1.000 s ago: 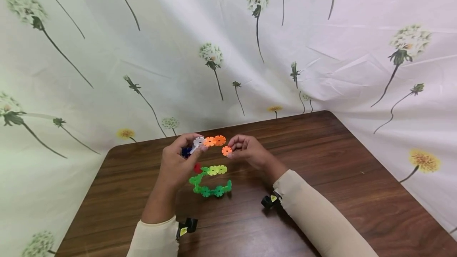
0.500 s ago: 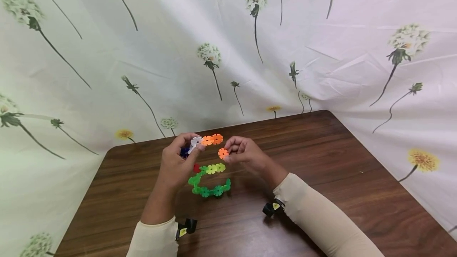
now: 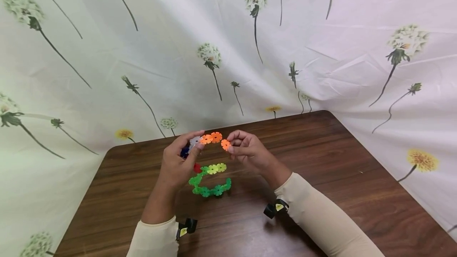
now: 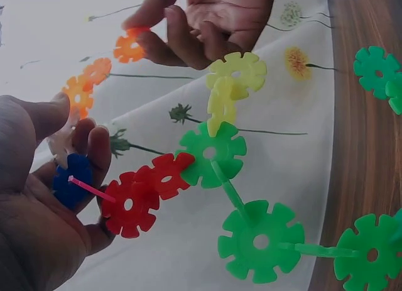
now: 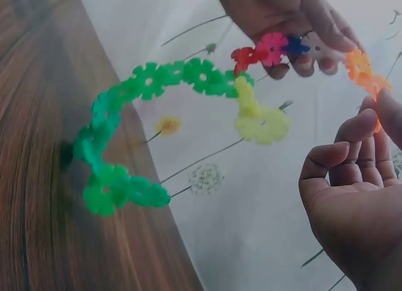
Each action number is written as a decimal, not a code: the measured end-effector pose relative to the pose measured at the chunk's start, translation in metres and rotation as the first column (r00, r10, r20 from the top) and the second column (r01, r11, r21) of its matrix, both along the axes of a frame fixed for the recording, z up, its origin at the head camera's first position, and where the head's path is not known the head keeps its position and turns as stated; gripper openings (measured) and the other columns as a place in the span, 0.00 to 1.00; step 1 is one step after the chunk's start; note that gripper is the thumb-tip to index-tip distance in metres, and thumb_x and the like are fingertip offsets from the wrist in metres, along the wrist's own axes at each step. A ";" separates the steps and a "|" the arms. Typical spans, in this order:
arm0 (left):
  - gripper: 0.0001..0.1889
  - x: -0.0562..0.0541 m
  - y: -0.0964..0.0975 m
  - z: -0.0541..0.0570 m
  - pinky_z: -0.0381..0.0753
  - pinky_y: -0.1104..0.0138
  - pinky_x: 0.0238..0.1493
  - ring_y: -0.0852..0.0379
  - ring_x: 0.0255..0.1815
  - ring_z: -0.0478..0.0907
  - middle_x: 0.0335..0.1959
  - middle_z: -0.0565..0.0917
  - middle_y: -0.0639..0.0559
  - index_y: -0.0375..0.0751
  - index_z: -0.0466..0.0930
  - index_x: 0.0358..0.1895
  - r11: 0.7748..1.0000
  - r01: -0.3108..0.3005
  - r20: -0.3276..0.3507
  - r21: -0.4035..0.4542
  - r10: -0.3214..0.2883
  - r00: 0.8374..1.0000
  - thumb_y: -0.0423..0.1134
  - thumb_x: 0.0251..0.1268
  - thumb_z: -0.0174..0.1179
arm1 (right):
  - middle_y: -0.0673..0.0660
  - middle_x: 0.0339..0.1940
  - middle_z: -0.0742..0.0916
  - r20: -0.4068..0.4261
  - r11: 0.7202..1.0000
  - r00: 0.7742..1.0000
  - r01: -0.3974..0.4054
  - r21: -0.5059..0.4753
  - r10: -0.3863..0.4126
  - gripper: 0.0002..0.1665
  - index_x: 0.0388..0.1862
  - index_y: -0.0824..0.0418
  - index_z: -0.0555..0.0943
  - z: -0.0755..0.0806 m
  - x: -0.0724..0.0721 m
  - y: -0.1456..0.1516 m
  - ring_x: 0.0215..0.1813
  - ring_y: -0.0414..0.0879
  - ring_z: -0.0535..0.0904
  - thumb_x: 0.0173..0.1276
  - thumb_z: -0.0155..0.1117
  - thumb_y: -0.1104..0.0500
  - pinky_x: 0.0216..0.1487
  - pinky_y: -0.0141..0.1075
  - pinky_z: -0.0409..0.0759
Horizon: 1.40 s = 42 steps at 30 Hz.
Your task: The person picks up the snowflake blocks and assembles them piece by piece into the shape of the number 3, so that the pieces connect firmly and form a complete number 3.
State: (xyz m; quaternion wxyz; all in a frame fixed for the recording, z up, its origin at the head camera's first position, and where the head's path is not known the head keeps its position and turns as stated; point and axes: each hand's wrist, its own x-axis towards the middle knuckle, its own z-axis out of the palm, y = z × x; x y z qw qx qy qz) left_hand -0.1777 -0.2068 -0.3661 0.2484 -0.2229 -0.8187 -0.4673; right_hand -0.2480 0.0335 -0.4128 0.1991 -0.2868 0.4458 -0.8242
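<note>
My left hand [image 3: 175, 163] grips a chain of interlocking notched flower discs by its white and blue part, with a white disc [image 3: 196, 142] under the thumb. Two orange discs [image 3: 211, 138] reach out from there to the right. A curved green run [image 4: 260, 241] hangs below, joined through red discs [image 4: 129, 204] and a branch of yellow discs [image 4: 236, 74]. My right hand [image 3: 252, 152] pinches a single orange disc [image 3: 225, 144] between thumb and fingers, close beside the orange end. Whether those edges touch, I cannot tell. My fingers partly hide the white and blue discs.
A dark brown wooden table [image 3: 303, 162] lies beneath both hands. Behind its far edge hangs a white cloth [image 3: 171, 70] printed with dandelions. Black wrist cameras [image 3: 275, 208] sit at both sleeve cuffs.
My right hand first shifted slightly left and down with its orange disc, then raised and turned it toward the chain's orange end. The left hand and chain have barely moved.
</note>
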 end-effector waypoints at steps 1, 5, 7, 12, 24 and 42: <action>0.18 0.000 0.000 0.000 0.79 0.70 0.28 0.64 0.29 0.75 0.42 0.87 0.43 0.36 0.84 0.67 1.000 0.001 -0.002 0.003 -0.001 1.000 0.28 0.78 0.65 | 0.48 0.38 0.89 -0.001 1.000 1.000 -0.004 -0.007 0.004 0.10 0.51 0.57 0.81 0.000 0.000 0.000 0.37 0.38 0.84 0.78 0.68 0.69 0.41 0.29 0.85; 0.16 0.001 0.000 0.001 0.78 0.70 0.29 0.63 0.28 0.73 0.38 0.85 0.44 0.35 0.85 0.63 1.000 -0.003 -0.015 0.001 0.003 1.000 0.27 0.76 0.66 | 0.48 0.39 0.90 0.010 0.999 1.000 -0.015 -0.031 0.015 0.12 0.52 0.57 0.82 0.002 0.001 -0.002 0.37 0.38 0.85 0.75 0.75 0.62 0.41 0.29 0.85; 0.16 0.001 0.001 0.001 0.79 0.71 0.30 0.62 0.29 0.73 0.38 0.85 0.45 0.36 0.85 0.62 1.000 -0.006 -0.016 -0.004 0.006 1.000 0.27 0.75 0.67 | 0.48 0.39 0.90 0.021 0.999 1.000 -0.023 -0.039 0.023 0.13 0.52 0.57 0.82 0.003 0.002 -0.003 0.37 0.38 0.85 0.75 0.76 0.61 0.41 0.29 0.85; 0.16 0.001 0.002 0.002 0.81 0.73 0.33 0.62 0.33 0.75 0.43 0.86 0.43 0.35 0.84 0.59 1.000 -0.012 -0.033 -0.021 0.012 0.999 0.27 0.71 0.71 | 0.48 0.40 0.90 0.031 0.997 0.998 -0.043 -0.058 0.045 0.13 0.53 0.57 0.82 0.007 0.005 -0.004 0.37 0.38 0.85 0.75 0.76 0.60 0.41 0.29 0.86; 0.17 0.000 0.002 0.001 0.79 0.79 0.42 0.60 0.40 0.78 0.48 0.88 0.41 0.33 0.86 0.55 0.996 -0.037 -0.189 -0.078 0.022 0.982 0.25 0.65 0.75 | 0.48 0.39 0.90 0.020 0.999 1.000 0.005 -0.037 -0.004 0.13 0.53 0.58 0.83 0.016 0.008 -0.001 0.36 0.38 0.85 0.75 0.76 0.60 0.42 0.29 0.87; 0.21 0.000 0.002 0.002 0.81 0.79 0.46 0.53 0.41 0.81 0.49 0.88 0.42 0.37 0.88 0.61 0.989 -0.017 -0.243 -0.145 -0.019 0.970 0.25 0.66 0.73 | 0.47 0.39 0.90 0.034 0.999 0.999 0.036 -0.006 -0.036 0.20 0.54 0.59 0.84 0.017 0.010 -0.001 0.36 0.38 0.84 0.69 0.81 0.54 0.43 0.29 0.86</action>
